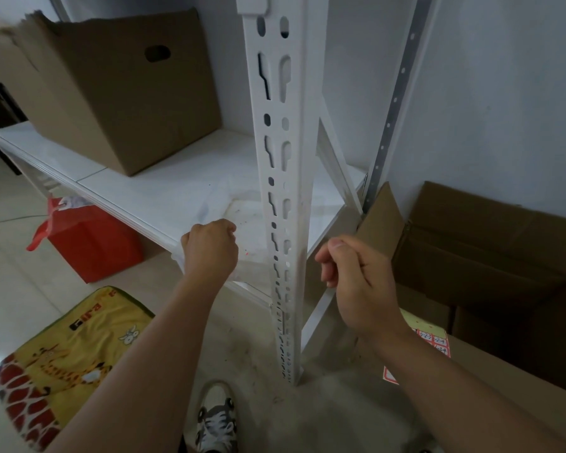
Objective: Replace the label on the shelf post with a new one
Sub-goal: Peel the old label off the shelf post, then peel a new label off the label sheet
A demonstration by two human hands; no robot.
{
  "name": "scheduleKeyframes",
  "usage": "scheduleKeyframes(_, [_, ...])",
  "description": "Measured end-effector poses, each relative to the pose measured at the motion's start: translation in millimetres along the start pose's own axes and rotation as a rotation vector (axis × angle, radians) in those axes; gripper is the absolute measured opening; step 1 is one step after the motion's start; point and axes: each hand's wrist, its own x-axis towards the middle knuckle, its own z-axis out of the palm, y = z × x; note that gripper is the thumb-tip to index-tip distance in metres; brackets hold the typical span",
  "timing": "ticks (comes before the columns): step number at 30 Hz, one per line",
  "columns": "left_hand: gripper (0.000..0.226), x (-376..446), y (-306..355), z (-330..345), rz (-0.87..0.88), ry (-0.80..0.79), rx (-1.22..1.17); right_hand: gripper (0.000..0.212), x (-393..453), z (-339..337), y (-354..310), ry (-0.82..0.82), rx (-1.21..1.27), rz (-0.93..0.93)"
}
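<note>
The white slotted shelf post [297,178] stands upright in the middle, and no label shows on its faces. My left hand [209,251] is a fist at the shelf's front edge, left of the post, gripping a clear plastic bag [242,207] that lies on the shelf board. My right hand [348,276] hovers just right of the post with its fingers curled and the thumb on the forefinger; nothing shows in it. A sheet of red-bordered labels [433,343] lies on a cardboard box at the lower right, partly hidden by my right forearm.
A large cardboard box [118,93] sits on the white shelf board [138,188]. Open cardboard boxes [490,243] stand to the right by the wall. A red bag [92,243] is under the shelf, a yellow giraffe mat [69,351] on the floor, and my shoe [216,416] below.
</note>
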Motion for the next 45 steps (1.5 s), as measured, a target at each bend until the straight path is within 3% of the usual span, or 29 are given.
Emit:
scheduleKeyframes(4, [0.025,0.3,2.3,-2.0,-0.031,0.042,-0.074,0.037,-0.8,-1.8,0.4,-0.002,-0.017,0.007])
scheduleKeyframes(8, [0.046,5.0,-3.2,3.6,0.031,0.045,0.052,0.04,-1.2,-9.0,1.1,-0.004,-0.039,0.032])
scheduleKeyframes(11, [0.018,2.2,-3.0,6.4,0.099,0.174,0.001,0.033,-1.5,-13.2,1.2,0.011,-0.073,0.059])
scheduleKeyframes(15, [0.027,1.4,-4.2,1.4,0.164,0.249,0.001,0.025,-2.3,-13.4,1.1,0.01,-0.133,0.067])
scheduleKeyframes(17, [0.051,-2.5,-0.3,-5.8,0.116,0.146,0.1,0.026,-2.5,-13.4,1.1,0.003,-0.146,0.08])
scheduleKeyframes(19, [0.06,-10.0,6.3,-13.3,0.106,0.083,0.177,0.031,-2.8,-14.1,1.5,-0.01,-0.169,0.09])
scheduleKeyframes(21, [0.052,-18.8,10.3,-21.7,0.092,0.018,0.162,0.036,-2.6,-15.4,2.5,-0.03,-0.214,0.109])
scheduleKeyframes(24, [0.033,-41.8,12.5,-31.5,0.117,-0.266,0.206,0.028,-0.4,-20.8,5.1,-0.094,-0.338,0.195])
scheduleKeyframes(28, [0.03,-83.2,26.4,-26.7,0.34,-0.688,0.306,0.03,1.6,-30.7,6.0,-0.195,-0.475,0.277])
scheduleKeyframes(31, [0.03,-100.5,38.8,-9.2,0.44,-0.885,0.25,0.03,2.4,-42.2,7.2,-0.288,-0.616,0.322])
scheduleKeyframes(36, [0.03,-109.4,61.6,26.3,0.554,-0.941,0.212,0.007,1.1,-67.1,15.3,-0.441,-0.822,0.419])
scheduleKeyframes(39, [0.031,-112.5,77.7,47.0,0.598,-0.919,0.184,0.01,3.2,-80.4,19.7,-0.465,-0.882,0.477])
scheduleKeyframes(45, [0.023,-116.3,104.6,100.9,0.498,-0.838,0.033,0.017,5.7,-112.2,27.1,-0.491,-0.986,0.633])
